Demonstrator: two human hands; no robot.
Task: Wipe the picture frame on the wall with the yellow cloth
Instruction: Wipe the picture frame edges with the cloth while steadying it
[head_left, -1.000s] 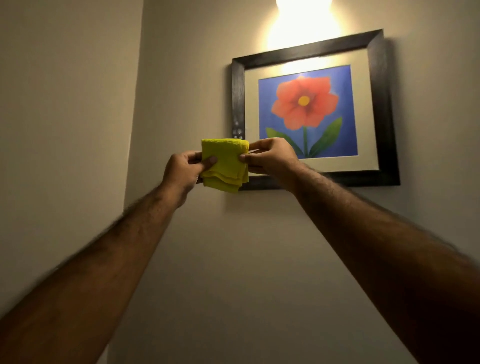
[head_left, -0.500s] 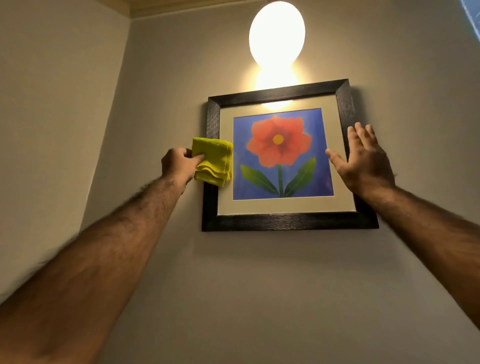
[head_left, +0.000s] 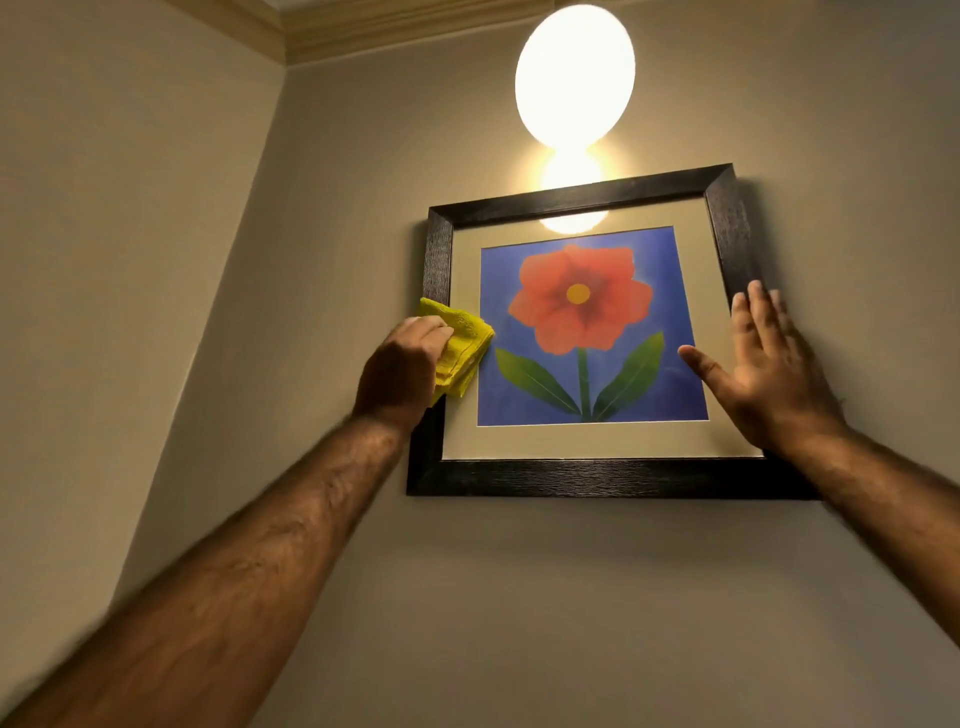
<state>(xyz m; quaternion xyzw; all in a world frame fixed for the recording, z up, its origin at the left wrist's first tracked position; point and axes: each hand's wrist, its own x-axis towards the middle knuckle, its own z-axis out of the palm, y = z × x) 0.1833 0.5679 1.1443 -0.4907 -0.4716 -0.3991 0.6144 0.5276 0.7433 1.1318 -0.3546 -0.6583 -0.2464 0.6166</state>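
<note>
Two hands: left hand (head_left: 400, 371) presses yellow cloth (head_left: 460, 345) on picture frame (head_left: 597, 478).

no readable text, labels or numbers

Head view faces up, close to wall (head_left: 519, 597).

- A second ago both hands pinched the folded yellow cloth (head_left: 460, 349) in the air in front of the picture frame's (head_left: 597, 478) lower left corner; now only the left hand (head_left: 402, 371) grips it.
- The cloth now lies against the frame's left edge, about halfway up, reaching over the mat toward the blue print; half a second ago it sat a little higher on that edge.
- The right hand (head_left: 763, 374) has let go and spread flat, fingers open, over the frame's right edge, a little lower there than half a second ago.
</note>
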